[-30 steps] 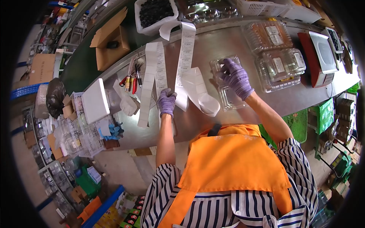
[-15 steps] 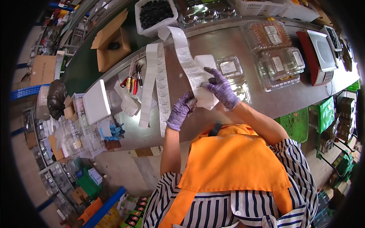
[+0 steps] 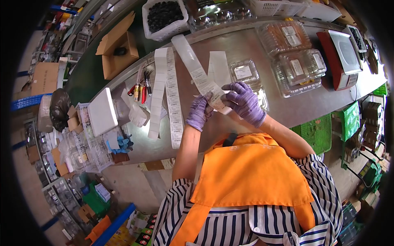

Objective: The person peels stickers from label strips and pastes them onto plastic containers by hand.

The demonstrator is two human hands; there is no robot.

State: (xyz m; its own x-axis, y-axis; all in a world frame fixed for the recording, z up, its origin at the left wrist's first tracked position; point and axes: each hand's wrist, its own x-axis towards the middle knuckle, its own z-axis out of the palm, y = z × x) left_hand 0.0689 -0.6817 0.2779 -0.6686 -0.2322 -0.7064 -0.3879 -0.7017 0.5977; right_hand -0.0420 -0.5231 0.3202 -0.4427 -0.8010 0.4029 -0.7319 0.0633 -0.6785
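My left hand (image 3: 200,110), in a purple knit glove, is closed on the near part of a strip of printed labels (image 3: 196,73). My right hand (image 3: 245,103), gloved alike, has its thumb and fingers at the strip's right edge, pinching it near its lower end. The strip runs away from me over the metal table, and a blank white band (image 3: 219,67) lies just beyond my right hand. Left of my hands lie two more strips, a mostly blank strip (image 3: 158,94) and a printed label strip (image 3: 174,104). A labelled clear clamshell box (image 3: 243,73) sits just beyond my right hand.
Stacked clamshell boxes (image 3: 297,67) and a red scale (image 3: 339,61) stand to the right. Pens and scissors (image 3: 141,88) lie left, near a white foam lid (image 3: 103,111). A basket of dark fruit (image 3: 165,18) and an open carton (image 3: 119,51) are at the back.
The label strip has shifted and now slants more across the table. My right hand has moved slightly down and right, its fingers more curled; my left hand has risen a little.
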